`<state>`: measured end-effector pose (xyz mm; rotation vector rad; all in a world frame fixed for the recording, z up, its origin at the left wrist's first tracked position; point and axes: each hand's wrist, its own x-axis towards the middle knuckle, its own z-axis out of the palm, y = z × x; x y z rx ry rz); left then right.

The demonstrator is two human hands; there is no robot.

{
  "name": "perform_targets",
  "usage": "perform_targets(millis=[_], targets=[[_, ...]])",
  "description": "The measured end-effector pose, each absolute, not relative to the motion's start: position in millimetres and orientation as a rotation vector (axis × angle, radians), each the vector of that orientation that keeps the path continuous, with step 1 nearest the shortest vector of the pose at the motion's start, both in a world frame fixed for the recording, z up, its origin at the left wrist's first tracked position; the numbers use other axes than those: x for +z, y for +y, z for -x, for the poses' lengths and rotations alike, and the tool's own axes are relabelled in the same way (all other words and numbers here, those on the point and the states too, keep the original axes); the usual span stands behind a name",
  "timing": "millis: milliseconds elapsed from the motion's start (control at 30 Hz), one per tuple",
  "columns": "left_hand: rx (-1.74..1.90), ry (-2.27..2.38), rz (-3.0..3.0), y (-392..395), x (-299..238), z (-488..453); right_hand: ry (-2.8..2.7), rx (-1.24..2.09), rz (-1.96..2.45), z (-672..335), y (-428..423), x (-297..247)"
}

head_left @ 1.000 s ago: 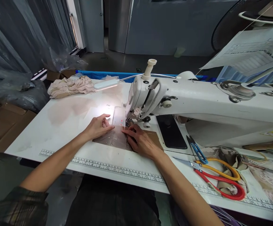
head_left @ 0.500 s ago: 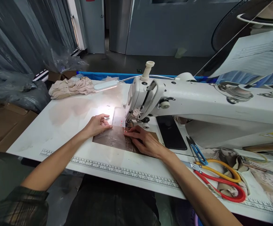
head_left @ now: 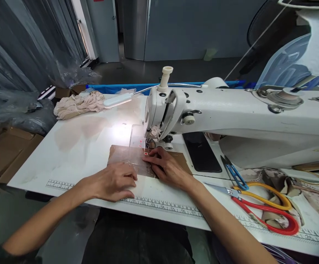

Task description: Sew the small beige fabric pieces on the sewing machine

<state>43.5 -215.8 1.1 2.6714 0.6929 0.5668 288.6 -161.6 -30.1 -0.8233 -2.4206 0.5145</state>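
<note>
Translucent film (head_left: 128,156) over brown sheet (head_left: 183,161); right hand (head_left: 169,168) outstretched, fingertips on film; left hand (head_left: 117,182) loosely spread, near edge.

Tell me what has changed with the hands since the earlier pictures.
The left hand has moved toward the printed ruler, to the near edge of the sheer sheet; whether it released anything is unclear. The right hand still touches the sheet by the sewing machine. Phone and scissors stayed.

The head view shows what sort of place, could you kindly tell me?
Probably a sewing workshop, judging by the sewing machine, the large scissors and the tied bundle of lacy fabric.
</note>
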Motion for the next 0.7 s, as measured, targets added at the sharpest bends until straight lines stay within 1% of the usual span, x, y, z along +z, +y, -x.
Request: perform_targets(millis=[200, 333, 700], targets=[[0.791, 0.683, -2.580, -217, -13, -37, -2.390, 0.555, 0.860, -286, -165, -26], [0.830, 0.684, -2.546, -216, -17, -36, -2.366, 0.643, 0.877, -290, -165, -23], [0.901, 0.722, -2.568, -220, -10, -35, -2.424, 0.485, 0.776, -290, -165, -30]])
